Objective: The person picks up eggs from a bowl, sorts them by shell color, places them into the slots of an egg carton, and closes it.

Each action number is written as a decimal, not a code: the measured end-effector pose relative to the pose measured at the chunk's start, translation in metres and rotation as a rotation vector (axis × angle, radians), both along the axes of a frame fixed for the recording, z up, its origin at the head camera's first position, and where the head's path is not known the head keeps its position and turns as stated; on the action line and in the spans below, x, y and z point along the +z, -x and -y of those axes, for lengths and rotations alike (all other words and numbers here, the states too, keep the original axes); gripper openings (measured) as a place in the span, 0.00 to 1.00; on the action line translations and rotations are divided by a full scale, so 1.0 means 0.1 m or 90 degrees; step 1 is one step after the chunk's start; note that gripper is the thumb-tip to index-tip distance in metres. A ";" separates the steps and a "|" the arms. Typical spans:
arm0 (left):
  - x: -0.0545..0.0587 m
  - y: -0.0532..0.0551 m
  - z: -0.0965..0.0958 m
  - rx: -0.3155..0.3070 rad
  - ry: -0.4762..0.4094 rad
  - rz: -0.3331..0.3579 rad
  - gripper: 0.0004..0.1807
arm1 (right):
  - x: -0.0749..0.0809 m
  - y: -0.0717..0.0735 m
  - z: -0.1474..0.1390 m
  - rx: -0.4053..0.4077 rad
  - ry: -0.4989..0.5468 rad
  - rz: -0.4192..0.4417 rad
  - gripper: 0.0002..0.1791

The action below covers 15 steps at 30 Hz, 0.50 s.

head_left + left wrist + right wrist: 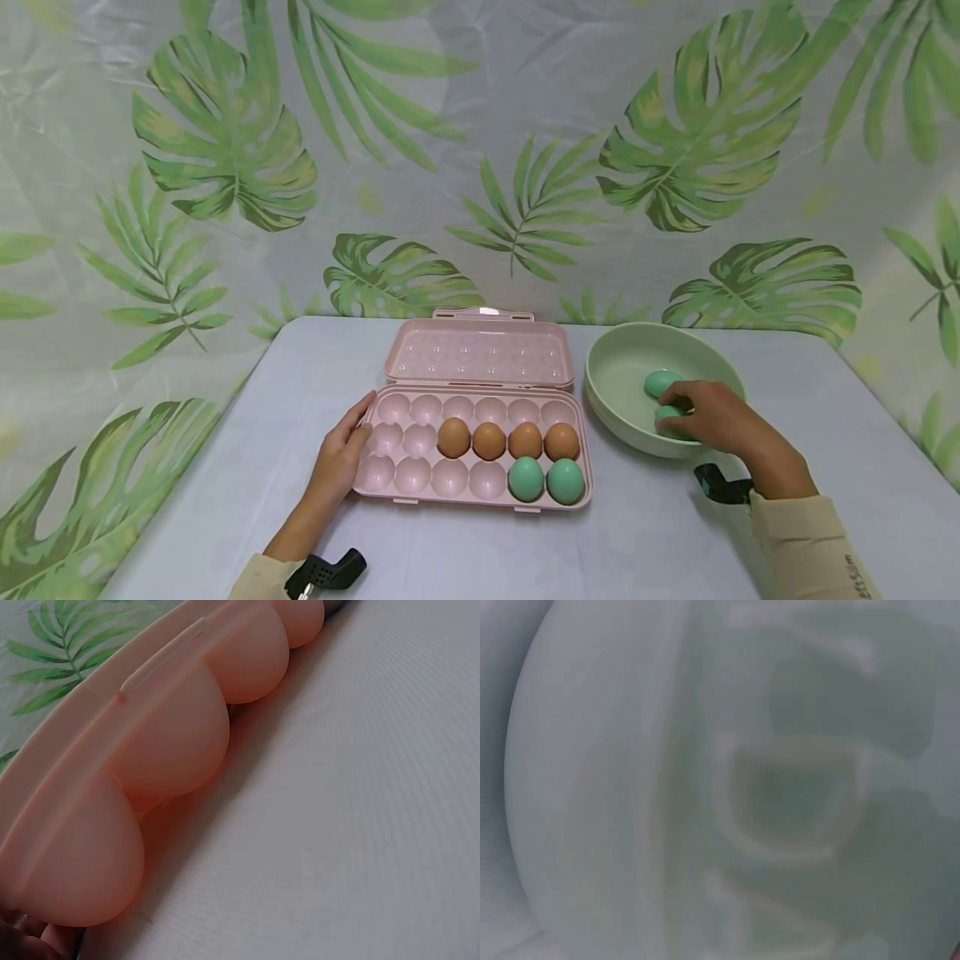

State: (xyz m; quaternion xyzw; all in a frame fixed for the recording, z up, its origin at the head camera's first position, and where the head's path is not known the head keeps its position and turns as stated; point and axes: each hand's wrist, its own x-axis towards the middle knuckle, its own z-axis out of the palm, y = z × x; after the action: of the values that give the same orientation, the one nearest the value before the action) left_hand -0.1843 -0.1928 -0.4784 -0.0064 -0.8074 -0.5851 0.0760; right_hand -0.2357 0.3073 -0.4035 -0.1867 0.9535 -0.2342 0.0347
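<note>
A pink egg carton (468, 492) lies with its lid folded back. Several brown eggs (489, 441) fill the right part of its middle row, and two green eggs (526, 479) occupy the front row's right end. My left hand (339, 457) holds the carton's left edge; the left wrist view shows its rounded cups (176, 739) from the side. Inside the pale green bowl (622, 408), my right hand (716, 414) pinches a green egg (670, 422), partly hidden by the fingers. Another green egg (662, 383) lies just behind it. The right wrist view shows only the bowl's outer wall (592, 780), blurred.
The open lid (480, 354) lies behind the carton at the back of the white table (300, 367). The bowl stands close to the carton's right side. A leaf-patterned cloth (525, 108) hangs behind the table.
</note>
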 end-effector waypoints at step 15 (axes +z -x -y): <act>-0.01 0.01 0.00 -0.001 -0.006 -0.006 0.25 | -0.02 -0.01 -0.04 -0.015 0.018 -0.036 0.18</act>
State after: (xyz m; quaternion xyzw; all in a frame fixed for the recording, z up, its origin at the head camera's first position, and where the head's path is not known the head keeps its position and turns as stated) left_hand -0.1851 -0.1928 -0.4798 -0.0093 -0.8043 -0.5888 0.0792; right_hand -0.2345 0.3108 -0.4051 -0.1829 0.9528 -0.2423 0.0022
